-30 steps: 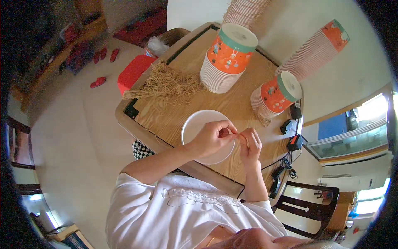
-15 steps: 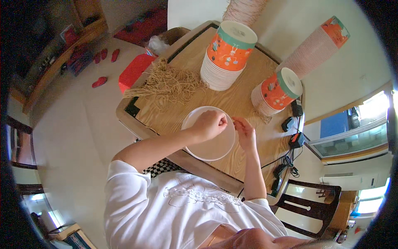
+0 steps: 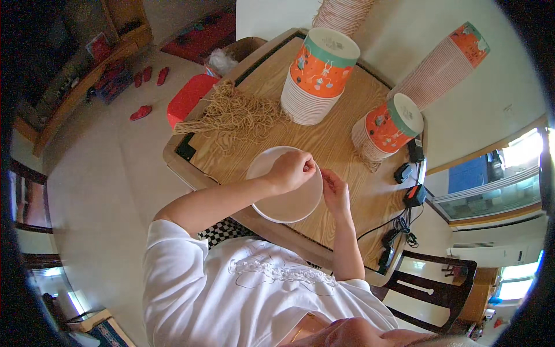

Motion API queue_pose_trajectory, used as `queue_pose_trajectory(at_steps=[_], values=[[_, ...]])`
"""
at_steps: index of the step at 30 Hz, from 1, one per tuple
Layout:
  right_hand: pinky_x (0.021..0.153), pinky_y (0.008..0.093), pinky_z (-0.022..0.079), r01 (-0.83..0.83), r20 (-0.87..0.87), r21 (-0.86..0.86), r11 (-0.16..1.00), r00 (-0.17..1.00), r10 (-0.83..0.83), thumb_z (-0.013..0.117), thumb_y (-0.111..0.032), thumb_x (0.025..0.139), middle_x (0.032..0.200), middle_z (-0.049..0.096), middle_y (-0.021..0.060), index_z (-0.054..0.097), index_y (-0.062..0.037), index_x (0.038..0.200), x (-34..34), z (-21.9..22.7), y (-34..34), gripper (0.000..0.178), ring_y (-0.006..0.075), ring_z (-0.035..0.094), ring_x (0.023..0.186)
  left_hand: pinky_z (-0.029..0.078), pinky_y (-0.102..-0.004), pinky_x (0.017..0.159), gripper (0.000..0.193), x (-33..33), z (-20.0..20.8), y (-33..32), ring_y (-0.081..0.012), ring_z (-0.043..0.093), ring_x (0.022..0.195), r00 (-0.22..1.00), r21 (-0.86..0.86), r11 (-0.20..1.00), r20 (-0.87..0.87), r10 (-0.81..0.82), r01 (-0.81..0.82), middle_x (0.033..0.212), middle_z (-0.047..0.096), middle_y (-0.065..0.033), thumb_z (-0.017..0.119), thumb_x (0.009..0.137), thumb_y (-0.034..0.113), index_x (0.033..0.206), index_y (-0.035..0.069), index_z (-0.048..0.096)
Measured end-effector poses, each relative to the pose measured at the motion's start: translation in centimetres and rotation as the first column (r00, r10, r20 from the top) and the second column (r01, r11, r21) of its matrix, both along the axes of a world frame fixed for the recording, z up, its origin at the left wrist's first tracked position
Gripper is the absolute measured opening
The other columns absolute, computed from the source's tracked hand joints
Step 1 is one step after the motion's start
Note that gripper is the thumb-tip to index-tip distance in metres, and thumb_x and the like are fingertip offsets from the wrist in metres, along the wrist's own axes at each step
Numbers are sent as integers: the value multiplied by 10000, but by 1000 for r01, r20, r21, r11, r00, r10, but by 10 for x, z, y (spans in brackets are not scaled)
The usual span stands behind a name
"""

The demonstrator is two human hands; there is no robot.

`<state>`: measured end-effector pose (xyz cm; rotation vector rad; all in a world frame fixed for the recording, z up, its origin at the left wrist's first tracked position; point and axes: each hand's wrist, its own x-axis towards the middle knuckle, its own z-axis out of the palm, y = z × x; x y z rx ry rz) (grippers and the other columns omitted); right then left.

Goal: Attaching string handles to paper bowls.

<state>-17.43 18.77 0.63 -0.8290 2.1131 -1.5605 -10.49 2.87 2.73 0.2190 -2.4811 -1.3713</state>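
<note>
A white paper bucket (image 3: 286, 211) stands mouth up near the table's front edge, its inside pale and plain. My left hand (image 3: 292, 172) reaches over the mouth to the right-hand rim, fingers curled into a pinch. What they hold, if anything, is too small to tell. At the outside of that rim, my right hand (image 3: 335, 188) has its fingertips pressed against the bucket's edge. Behind the bucket lies a loose heap of tan twine (image 3: 237, 118). A tall stack of upside-down orange and green paper buckets (image 3: 318, 75) stands beyond it.
A shorter bucket stack (image 3: 386, 130) stands to the right, with a longer one (image 3: 436, 69) leaning behind. Black chargers and cables (image 3: 404, 225) run along the right table edge. A red stool (image 3: 191, 98) stands left of the table; a dark chair (image 3: 430, 289) is at lower right.
The bucket and both hands have shifted slightly to the left. My right hand has come in closer against the rim.
</note>
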Motion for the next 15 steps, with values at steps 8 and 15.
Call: queue_pose_trajectory(at_steps=[8, 15], values=[[733, 237, 450, 22, 43, -49, 999, 999, -20, 496, 3, 860, 877, 627, 36, 605, 6, 1000, 2, -2, 0, 178, 93, 552, 815, 472, -335, 598, 94, 4, 2, 2, -216, 612, 641, 999, 5, 1000, 35, -7, 7, 680, 623, -111, 624, 745, 93, 738, 2, 602], [746, 243, 450, 11, 112, -91, 996, 994, -1, 531, 8, 848, 904, 623, 39, 610, 28, 977, -2, 0, -1, 152, 102, 549, 832, 473, -335, 601, 96, 3, -1, 2, -219, 613, 641, 1000, 5, 1000, 21, -14, 14, 680, 623, -111, 624, 749, 101, 740, 8, 605]])
